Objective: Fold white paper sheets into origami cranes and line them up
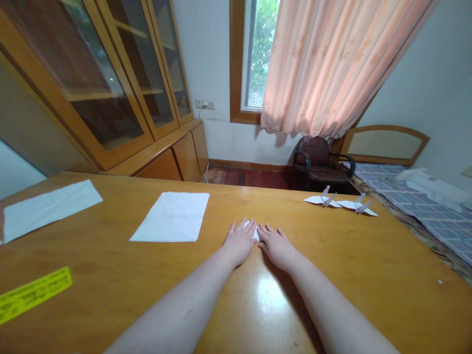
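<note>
Two cranes [325, 200] folded. My left hand [239, 244] and right hand [277, 246] flat on small paper [255, 234], seemingly part-folded. Sheets [171, 216] look unfolded.

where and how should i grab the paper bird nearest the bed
Probably best to pinch an upright point of the right-hand bird lightly, coming from above and the right: its two points stand up from the table while the wings spread low, and the other bird sits close on its left.

A chair [321, 169] stands near the pink curtain [332, 64], perhaps touching it.
</note>
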Action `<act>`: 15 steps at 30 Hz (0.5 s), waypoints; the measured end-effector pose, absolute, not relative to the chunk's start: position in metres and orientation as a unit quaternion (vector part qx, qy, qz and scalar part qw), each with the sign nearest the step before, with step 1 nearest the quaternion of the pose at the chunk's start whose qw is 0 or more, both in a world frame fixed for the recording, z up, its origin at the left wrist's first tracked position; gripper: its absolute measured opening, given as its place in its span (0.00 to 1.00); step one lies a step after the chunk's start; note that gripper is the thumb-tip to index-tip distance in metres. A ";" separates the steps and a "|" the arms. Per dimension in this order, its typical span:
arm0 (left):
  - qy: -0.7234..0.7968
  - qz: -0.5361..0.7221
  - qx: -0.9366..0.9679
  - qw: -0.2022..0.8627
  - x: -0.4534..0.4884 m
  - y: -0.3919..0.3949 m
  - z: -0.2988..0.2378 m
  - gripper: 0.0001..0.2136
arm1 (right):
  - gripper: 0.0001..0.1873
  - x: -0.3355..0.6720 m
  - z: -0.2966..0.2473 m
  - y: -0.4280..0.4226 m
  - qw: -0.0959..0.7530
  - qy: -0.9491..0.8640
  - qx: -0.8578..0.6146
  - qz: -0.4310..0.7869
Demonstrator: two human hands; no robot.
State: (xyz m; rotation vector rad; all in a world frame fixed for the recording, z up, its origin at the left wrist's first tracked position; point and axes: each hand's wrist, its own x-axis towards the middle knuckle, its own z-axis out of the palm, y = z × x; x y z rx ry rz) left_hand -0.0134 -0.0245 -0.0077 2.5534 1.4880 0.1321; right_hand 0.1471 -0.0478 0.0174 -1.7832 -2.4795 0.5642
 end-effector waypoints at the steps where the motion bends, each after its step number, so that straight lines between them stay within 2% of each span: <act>1: 0.502 0.042 0.859 0.094 -0.014 -0.025 -0.008 0.26 | 0.31 0.144 0.017 -0.052 0.014 -0.797 -0.578 0.174; 8: 0.551 0.025 0.828 0.099 -0.010 -0.027 -0.008 0.29 | 0.42 0.126 0.019 -0.070 -0.042 -0.772 -0.620 0.130; 15: 0.607 0.015 0.790 0.084 -0.007 -0.029 -0.004 0.32 | 0.40 0.123 0.026 -0.069 -0.040 -0.762 -0.636 0.118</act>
